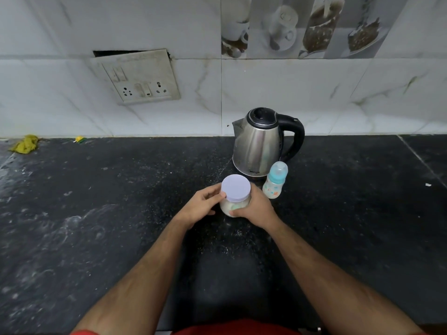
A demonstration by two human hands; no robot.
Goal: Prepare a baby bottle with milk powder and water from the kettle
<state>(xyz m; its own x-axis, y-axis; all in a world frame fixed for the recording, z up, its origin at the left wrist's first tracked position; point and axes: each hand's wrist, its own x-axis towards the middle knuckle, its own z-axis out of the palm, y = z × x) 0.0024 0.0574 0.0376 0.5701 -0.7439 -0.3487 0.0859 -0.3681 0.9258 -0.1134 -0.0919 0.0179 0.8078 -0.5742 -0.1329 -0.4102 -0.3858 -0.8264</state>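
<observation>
Head view, setting: a person stands at a dark stone counter backed by pale marble-look wall tiles, both bare forearms reaching forward from the bottom of the frame.
Jar: a clear jar of milk powder, pale powder visible through its wall, stands on the counter near the middle, its lavender lid on top.
Right hand: the right hand wraps the jar's right side, thumb curled across the front of the glass, clamped on the jar.
Left hand: the left hand meets the jar from the left, fingertips curled against the rim of the lid, gripping it.
Baby bottle: a small baby bottle with a teal collar and a clear cap stands upright just right of the jar, apart from it, a printed pattern on its body.
Kettle: a stainless steel kettle with a black lid and black handle stands behind the jar and bottle, close to the wall, spout pointing left, handle to the right.
Wall: a grimy switch and socket plate hangs tilted on the tiles at upper left; a printed decorative tile of cups sits at upper right.
Counter's far left: a crumpled yellow cloth lies at the wall's foot, a small yellow-green scrap near it.
</observation>
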